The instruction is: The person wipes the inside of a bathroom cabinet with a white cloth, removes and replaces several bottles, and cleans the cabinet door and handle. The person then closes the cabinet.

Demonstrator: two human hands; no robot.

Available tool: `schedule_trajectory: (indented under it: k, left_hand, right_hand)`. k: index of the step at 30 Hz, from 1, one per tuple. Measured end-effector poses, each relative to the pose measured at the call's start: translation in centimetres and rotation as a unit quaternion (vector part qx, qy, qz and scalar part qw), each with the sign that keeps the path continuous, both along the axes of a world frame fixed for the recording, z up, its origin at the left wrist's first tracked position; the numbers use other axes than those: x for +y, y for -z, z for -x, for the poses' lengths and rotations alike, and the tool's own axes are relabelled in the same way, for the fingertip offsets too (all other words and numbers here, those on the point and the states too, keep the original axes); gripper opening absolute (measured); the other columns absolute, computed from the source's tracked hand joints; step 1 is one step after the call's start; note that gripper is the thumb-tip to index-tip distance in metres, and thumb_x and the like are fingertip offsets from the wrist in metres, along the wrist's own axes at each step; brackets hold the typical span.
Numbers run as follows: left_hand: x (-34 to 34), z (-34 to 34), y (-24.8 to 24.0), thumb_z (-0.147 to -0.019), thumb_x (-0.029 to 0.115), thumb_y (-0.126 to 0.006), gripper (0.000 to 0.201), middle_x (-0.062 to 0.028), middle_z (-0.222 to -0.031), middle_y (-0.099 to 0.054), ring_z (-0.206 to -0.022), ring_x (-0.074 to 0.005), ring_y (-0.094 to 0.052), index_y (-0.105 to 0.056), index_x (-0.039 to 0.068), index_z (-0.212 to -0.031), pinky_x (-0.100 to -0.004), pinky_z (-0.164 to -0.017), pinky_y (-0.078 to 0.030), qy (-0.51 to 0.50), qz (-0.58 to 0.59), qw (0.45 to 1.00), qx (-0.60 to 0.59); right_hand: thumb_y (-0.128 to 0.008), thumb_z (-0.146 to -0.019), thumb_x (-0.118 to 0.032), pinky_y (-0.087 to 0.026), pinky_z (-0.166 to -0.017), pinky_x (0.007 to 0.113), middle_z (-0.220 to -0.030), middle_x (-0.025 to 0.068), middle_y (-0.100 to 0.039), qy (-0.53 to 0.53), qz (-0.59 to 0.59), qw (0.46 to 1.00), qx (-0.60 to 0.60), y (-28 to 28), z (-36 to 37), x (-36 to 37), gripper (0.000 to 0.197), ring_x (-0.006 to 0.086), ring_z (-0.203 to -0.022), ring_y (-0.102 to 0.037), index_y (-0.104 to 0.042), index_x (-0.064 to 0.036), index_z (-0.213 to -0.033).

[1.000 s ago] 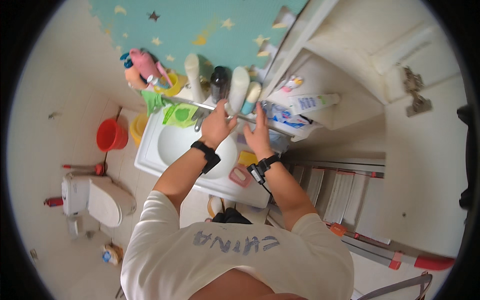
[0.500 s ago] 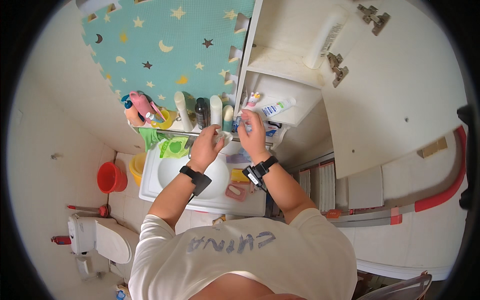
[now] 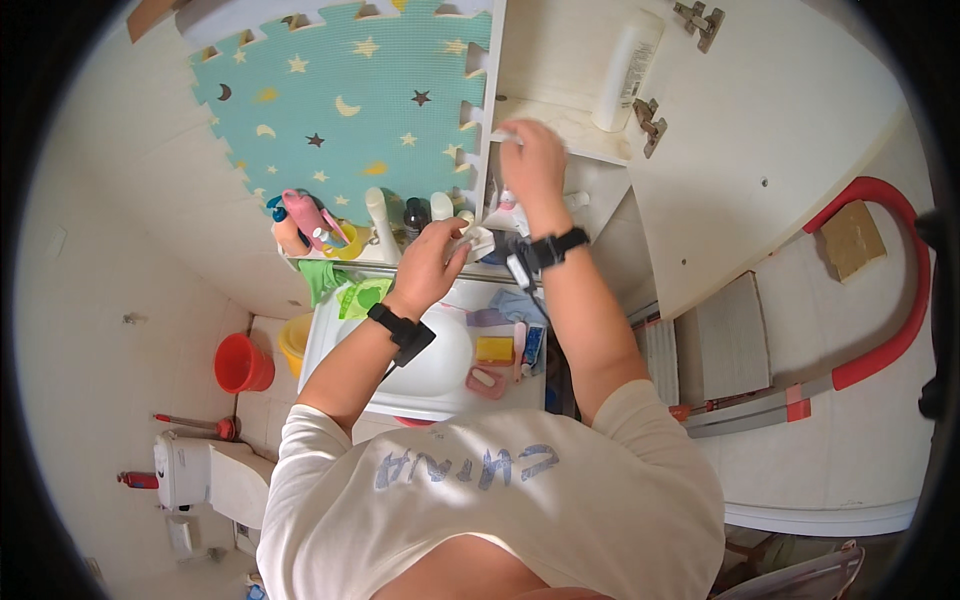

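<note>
My left hand (image 3: 430, 266) is over the back of the washbasin (image 3: 330, 365), its fingers closed on a crumpled white piece, apparently a tissue (image 3: 481, 241). Raised in front of the open white cabinet (image 3: 560, 105), my right hand (image 3: 536, 165) is level with the edge of the upper shelf. Its fingers are curled together and slightly blurred; whatever they hold, if anything, is hidden. Below and behind the right wrist, a white tube (image 3: 577, 201) lies on the lower shelf, partly covered. A tall white bottle (image 3: 627, 75) stands on the upper shelf.
Bottles, among them a dark bottle (image 3: 415, 218) and a white bottle (image 3: 381, 225), line the ledge behind the basin. The cabinet door (image 3: 770, 150) hangs open at right. A yellow sponge (image 3: 494, 349) and a pink soap dish (image 3: 486, 382) lie on the basin's right side.
My right hand has risen from beside the lower shelf to the upper shelf's edge. The left hand has shifted slightly right and up with the white piece. The whole view has shifted a little.
</note>
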State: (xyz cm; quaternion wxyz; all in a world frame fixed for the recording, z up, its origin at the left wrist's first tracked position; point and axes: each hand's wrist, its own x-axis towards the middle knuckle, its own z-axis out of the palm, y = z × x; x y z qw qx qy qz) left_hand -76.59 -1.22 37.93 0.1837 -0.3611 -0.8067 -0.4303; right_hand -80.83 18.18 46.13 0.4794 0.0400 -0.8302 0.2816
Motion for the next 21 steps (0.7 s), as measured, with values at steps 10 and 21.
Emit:
schedule_trajectory:
  k: [10,21]
  left_hand:
    - [-5.4,-0.6,-0.9,-0.085,0.012,-0.064,0.029,-0.0115,-0.098,-0.061,-0.09,-0.0322,-0.061,-0.056,0.009,-0.113,-0.039,-0.075,-0.05,-0.067,-0.035,0.997,0.033]
    - [-6.5,-1.5,0.0,-0.085,0.013,-0.064,0.03,-0.0123,-0.098,-0.062,-0.09,-0.0329,-0.062,-0.057,0.008,-0.113,-0.0394,-0.076,-0.051,-0.074,-0.02,0.997,-0.001]
  right_hand:
    - [-0.051,-0.089,-0.033,-0.034,-0.099,0.05,-0.119,0.0161,-0.064,0.096,-0.006,0.948,-0.305,-6.4,7.5,1.6,0.042,0.0324,-0.115,-0.058,-0.05,-0.0092,-0.124]
    - [-0.047,-0.087,-0.02,-0.037,-0.1,0.049,-0.121,0.0164,-0.063,0.101,-0.132,0.923,-0.348,-6.2,9.4,4.6,0.038,0.0341,-0.115,-0.058,-0.055,-0.0132,-0.124]
